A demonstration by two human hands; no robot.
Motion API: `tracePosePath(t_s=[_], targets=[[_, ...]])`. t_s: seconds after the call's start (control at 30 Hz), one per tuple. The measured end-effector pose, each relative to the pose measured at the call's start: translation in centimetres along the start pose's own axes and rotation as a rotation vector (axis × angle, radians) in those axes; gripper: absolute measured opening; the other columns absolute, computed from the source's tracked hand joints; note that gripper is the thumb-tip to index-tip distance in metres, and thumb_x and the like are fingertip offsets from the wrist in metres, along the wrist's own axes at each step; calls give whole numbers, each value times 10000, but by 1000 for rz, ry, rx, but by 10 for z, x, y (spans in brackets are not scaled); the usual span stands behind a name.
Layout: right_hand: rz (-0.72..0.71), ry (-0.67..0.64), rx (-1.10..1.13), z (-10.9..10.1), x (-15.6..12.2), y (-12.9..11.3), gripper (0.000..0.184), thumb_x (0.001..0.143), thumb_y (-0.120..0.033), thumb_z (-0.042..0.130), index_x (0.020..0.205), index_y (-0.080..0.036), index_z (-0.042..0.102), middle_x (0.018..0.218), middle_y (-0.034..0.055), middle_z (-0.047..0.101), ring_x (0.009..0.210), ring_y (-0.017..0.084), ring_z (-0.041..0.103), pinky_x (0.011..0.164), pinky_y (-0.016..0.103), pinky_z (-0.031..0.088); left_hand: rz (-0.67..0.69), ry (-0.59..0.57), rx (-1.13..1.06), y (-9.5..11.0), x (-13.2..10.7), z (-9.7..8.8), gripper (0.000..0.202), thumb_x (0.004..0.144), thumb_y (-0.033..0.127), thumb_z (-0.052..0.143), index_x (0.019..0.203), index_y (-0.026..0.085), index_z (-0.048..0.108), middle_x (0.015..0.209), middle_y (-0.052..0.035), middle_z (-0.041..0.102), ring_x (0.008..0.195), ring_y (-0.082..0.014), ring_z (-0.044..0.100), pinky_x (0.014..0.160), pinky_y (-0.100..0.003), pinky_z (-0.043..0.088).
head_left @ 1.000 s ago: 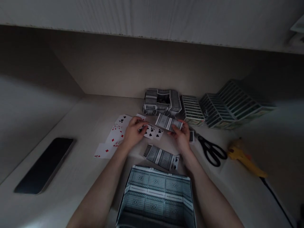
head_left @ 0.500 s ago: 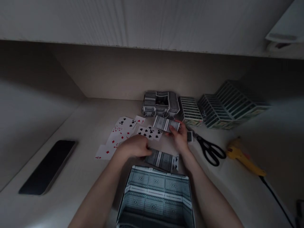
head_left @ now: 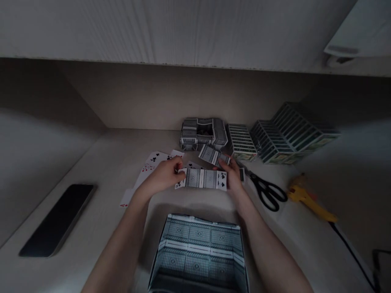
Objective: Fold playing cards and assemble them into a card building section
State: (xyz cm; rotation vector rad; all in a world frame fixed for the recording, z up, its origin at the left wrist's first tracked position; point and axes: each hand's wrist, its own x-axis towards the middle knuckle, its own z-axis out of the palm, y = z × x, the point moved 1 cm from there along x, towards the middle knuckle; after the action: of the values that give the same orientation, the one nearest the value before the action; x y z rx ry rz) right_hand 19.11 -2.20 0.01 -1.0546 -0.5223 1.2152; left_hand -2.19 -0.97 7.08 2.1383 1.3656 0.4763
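Observation:
My left hand [head_left: 169,175] pinches the left end of a strip of joined playing cards [head_left: 202,178], patterned backs in the middle and club faces at both ends. Behind the strip's right end, my right hand [head_left: 231,173] grips another piece of joined cards [head_left: 210,155], backs up, between thumb and fingers. Loose face-up playing cards [head_left: 142,177] lie on the desk, partly hidden by my left hand. Between my forearms stands an open box made of cards [head_left: 198,244], its inner walls showing card backs.
Along the back stand a card-built box with an opening [head_left: 189,133], a ridged card block [head_left: 242,138] and a stepped card structure [head_left: 293,134]. Black-handled scissors [head_left: 269,193] and a yellow glue gun [head_left: 311,201] with a cord lie right. A phone [head_left: 58,219] lies left. A shelf [head_left: 183,32] overhangs.
My left hand has lifted the card strip and brought it away from the box, up level beside my right hand. The right hand keeps its card piece. The view has shifted slightly.

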Motion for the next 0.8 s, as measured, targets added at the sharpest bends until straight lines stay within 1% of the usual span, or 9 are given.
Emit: tracePosePath(t_s=[0.13, 0.2, 0.27, 0.4, 0.53, 0.6, 0.7, 0.73, 0.8], targets=[[-105, -33, -4, -2, 5, 8, 375, 591, -268, 699, 904, -243, 492, 795, -49, 615, 439, 81, 552, 442, 229, 475, -96, -64, 20, -8, 0, 1, 195, 658, 244, 486, 845, 190, 473, 651, 36, 532, 559, -118, 495, 516, -214, 319], [-146, -65, -36, -1, 6, 11, 391, 596, -266, 698, 925, -250, 486, 786, -50, 609, 438, 91, 550, 442, 243, 476, -157, -114, 34, -12, 0, 4, 320, 654, 244, 498, 966, 188, 458, 698, 14, 572, 562, -135, 522, 514, -226, 335], [-173, -91, -66, -1, 6, 12, 404, 597, -259, 699, 938, -252, 482, 755, -52, 600, 434, 98, 546, 436, 248, 471, -170, -151, 59, -16, 0, 6, 380, 646, 235, 507, 1020, 193, 460, 789, -18, 604, 643, -159, 562, 549, -236, 364], [-183, -106, -111, 2, 4, 10, 422, 602, -257, 695, 959, -249, 470, 730, -54, 593, 426, 103, 543, 434, 252, 467, -94, -218, 87, -17, 0, 11, 275, 654, 218, 494, 924, 213, 545, 919, -24, 622, 808, -173, 575, 655, -237, 389], [-181, -100, -148, 3, 3, 9, 442, 600, -271, 691, 978, -242, 464, 730, -51, 594, 431, 105, 541, 442, 253, 465, -85, -268, 107, -16, 0, 9, 265, 727, 391, 473, 894, 213, 577, 822, -14, 633, 724, -170, 574, 619, -241, 375], [-190, -103, -156, 3, 2, 8, 436, 601, -269, 688, 976, -241, 467, 739, -51, 594, 443, 103, 545, 452, 252, 467, -140, -205, 167, -19, 2, 8, 369, 779, 491, 379, 867, 199, 585, 799, -41, 631, 731, -194, 574, 609, -260, 370], [-197, -108, -186, 4, 1, 8, 419, 602, -268, 682, 964, -238, 474, 738, -50, 600, 442, 102, 542, 455, 252, 464, -280, 52, 309, -27, 6, 9, 451, 828, 492, 275, 908, 164, 574, 889, -115, 612, 818, -249, 562, 656, -315, 381], [-197, -110, -199, 4, 1, 7, 415, 601, -270, 681, 960, -237, 475, 728, -51, 602, 433, 102, 536, 450, 253, 461, -297, 142, 343, -30, 7, 11, 450, 823, 491, 293, 957, 154, 561, 940, -133, 595, 860, -265, 550, 690, -333, 385], [-194, -111, -220, 5, 0, 7, 412, 596, -270, 681, 954, -234, 480, 708, -52, 604, 419, 103, 527, 442, 255, 457, -284, 243, 373, -36, 10, 19, 481, 783, 512, 385, 1054, 141, 525, 1029, -154, 550, 950, -288, 509, 769, -357, 381]])
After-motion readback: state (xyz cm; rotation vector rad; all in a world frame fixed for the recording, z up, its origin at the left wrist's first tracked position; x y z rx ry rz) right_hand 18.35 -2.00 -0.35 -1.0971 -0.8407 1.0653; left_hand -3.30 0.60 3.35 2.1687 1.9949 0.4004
